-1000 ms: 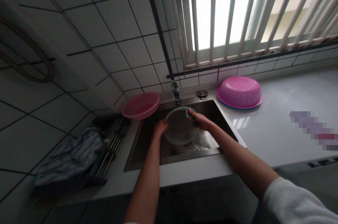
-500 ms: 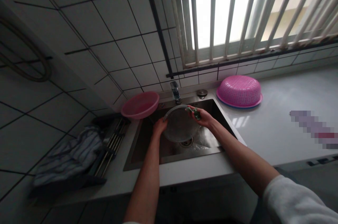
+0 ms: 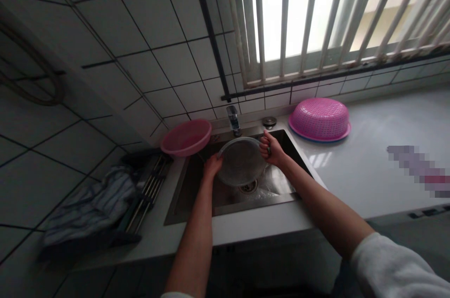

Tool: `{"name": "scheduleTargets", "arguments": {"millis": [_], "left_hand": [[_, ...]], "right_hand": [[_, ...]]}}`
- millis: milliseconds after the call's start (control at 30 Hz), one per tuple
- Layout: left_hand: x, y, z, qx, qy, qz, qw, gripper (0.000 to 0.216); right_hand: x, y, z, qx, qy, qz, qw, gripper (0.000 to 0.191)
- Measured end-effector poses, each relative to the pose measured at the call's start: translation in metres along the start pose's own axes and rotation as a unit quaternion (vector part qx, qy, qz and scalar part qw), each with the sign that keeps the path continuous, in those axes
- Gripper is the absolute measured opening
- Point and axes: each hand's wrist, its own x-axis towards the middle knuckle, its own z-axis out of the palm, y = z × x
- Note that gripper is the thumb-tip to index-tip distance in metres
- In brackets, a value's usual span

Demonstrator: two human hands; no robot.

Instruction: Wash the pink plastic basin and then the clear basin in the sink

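Observation:
My left hand (image 3: 213,166) is closed on the left rim of a round grey basin (image 3: 242,162), tilted over the sink (image 3: 279,181). The basin has a pale rim and a dull, see-through-looking surface; whether it is mesh or clear material I cannot tell. At its right edge my right hand (image 3: 272,149) is curled into a fist with the thumb up. Between those fingers a little of a small green thing (image 3: 269,150) shows, perhaps leafy; the rest is hidden. Behind the basin stands the faucet (image 3: 233,120). The sink drain (image 3: 249,187) shows just below it.
A pink basin (image 3: 186,138) stands at the sink's back left corner. An upturned pink colander (image 3: 319,119) lies on the counter (image 3: 365,171) to the right. A round metal stopper (image 3: 269,122) sits behind the sink. A striped cloth (image 3: 94,204) lies beside a rack (image 3: 149,195) at left.
My right hand has shifted slightly right and its fingers have curled, covering most of the green thing. My left hand still holds the basin in nearly the same place.

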Motion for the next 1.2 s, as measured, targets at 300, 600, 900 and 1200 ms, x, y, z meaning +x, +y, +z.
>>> {"name": "scheduleTargets", "arguments": {"millis": [300,600,900,1200], "left_hand": [[-0.001,0.001,-0.002,-0.004,0.001,-0.001,1.0,0.046],[0.002,0.001,0.002,-0.019,0.001,0.005,1.0,0.046],[0.0,0.002,0.002,-0.006,-0.01,0.011,1.0,0.046],[0.006,-0.001,0.01,0.003,-0.031,0.027,0.999,0.041]], "right_hand": [[-0.002,0.004,0.017,-0.1,0.045,-0.096,0.989,0.062],[0.003,0.009,0.018,-0.129,0.071,-0.176,0.973,0.065],[0.011,0.019,-0.005,-0.24,0.015,-0.144,0.96,0.057],[0.024,0.052,-0.025,-0.594,-0.066,-0.162,0.786,0.006]]}}
